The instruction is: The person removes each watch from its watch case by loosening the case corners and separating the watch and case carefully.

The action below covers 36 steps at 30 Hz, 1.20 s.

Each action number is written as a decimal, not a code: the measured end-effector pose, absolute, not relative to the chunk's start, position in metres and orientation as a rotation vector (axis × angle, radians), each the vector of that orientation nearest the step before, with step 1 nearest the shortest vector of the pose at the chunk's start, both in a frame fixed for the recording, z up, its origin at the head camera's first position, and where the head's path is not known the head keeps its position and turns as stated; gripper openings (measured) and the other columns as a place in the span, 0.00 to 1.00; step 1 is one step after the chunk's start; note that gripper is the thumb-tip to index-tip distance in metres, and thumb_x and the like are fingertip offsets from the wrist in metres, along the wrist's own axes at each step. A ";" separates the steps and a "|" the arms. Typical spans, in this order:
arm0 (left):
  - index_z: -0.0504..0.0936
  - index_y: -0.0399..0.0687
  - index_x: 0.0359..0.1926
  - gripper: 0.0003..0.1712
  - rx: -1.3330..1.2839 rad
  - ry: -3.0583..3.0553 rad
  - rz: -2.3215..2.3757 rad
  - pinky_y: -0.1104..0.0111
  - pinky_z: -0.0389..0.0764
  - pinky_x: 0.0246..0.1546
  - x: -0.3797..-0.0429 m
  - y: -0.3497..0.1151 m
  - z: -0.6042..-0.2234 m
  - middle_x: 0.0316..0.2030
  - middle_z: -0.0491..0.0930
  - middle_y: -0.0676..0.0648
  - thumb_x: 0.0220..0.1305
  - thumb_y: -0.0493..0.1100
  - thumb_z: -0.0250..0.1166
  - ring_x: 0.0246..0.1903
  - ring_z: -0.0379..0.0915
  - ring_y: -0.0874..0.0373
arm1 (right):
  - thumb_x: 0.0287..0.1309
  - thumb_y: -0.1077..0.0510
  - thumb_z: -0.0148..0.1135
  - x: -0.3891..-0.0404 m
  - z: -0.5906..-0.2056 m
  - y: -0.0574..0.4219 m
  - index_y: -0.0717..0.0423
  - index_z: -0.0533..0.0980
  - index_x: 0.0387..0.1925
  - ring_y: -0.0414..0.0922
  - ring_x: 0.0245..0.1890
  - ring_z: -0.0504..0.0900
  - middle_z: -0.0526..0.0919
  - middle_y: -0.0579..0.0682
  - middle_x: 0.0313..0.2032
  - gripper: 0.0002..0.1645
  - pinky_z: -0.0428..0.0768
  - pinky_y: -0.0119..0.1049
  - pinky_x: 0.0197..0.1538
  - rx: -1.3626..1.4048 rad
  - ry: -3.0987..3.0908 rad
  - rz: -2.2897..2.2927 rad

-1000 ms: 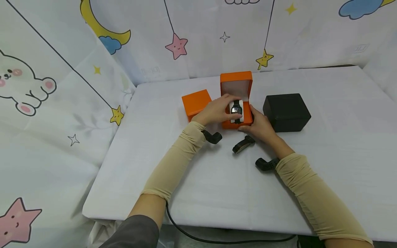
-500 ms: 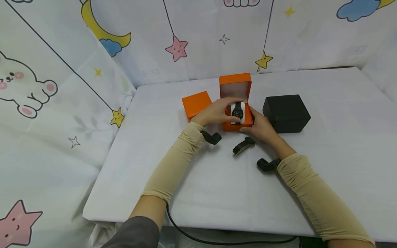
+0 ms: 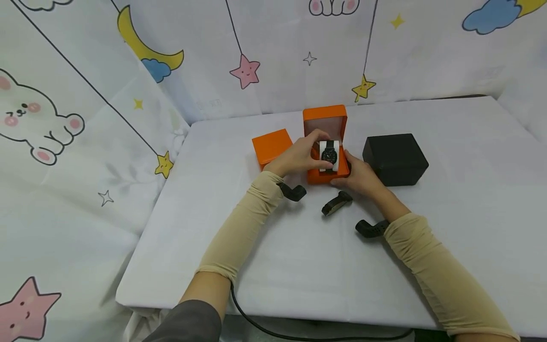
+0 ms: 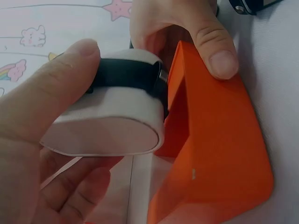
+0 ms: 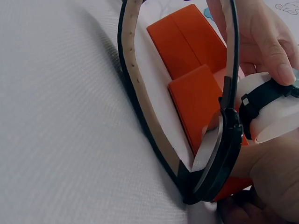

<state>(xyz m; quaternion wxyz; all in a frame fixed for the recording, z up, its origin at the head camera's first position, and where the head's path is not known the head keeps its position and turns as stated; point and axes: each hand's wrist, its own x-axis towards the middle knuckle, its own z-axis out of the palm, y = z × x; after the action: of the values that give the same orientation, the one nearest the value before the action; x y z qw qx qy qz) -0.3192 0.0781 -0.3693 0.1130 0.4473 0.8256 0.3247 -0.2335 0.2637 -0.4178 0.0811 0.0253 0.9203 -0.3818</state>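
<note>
Open orange box (image 3: 318,179) stands on the white-covered table (image 3: 273,266), lid raised on its far side, pale lining showing. White cushion (image 3: 336,164) at the box's mouth, a black watch (image 3: 329,156) with dark strap and dark dial wrapped around it.

Left hand (image 3: 299,154) comes to the box from its left: thumb on the watch strap, fingers on the opposite side of the cushion, which they hold between them. Right hand (image 3: 360,175) at the box's right side: thumb against the outside of the near wall, fingers bent round the side, gripping it. How deep the cushion sits in the box is hard to judge, since the left hand covers part of it.

Loose watch (image 3: 336,204) on the table, near side of the box, apart from it, strap bent in a loop. Closed orange box (image 3: 271,145) just left of the open one, partly behind the left hand. Black box (image 3: 395,159) to the open box's right, beyond the right hand. Printed cloth (image 3: 282,28) hangs behind the box.
</note>
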 end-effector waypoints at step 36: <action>0.65 0.52 0.58 0.41 1.333 2.342 0.944 0.79 0.73 0.42 -0.329 0.073 -0.375 0.50 0.71 0.56 0.44 0.59 0.69 0.41 0.71 0.67 | 0.54 0.39 0.57 -0.229 -0.345 0.272 0.65 0.35 0.68 0.59 0.63 0.60 0.54 0.67 0.65 0.58 0.63 0.54 0.59 -0.148 2.726 -0.828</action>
<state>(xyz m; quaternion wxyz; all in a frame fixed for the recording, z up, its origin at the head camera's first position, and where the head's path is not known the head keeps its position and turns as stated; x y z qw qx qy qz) -0.3290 0.0734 -0.3755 0.1426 0.4619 0.8119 0.3273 -0.2289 0.2721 -0.3448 0.1440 -0.0512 0.9456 -0.2873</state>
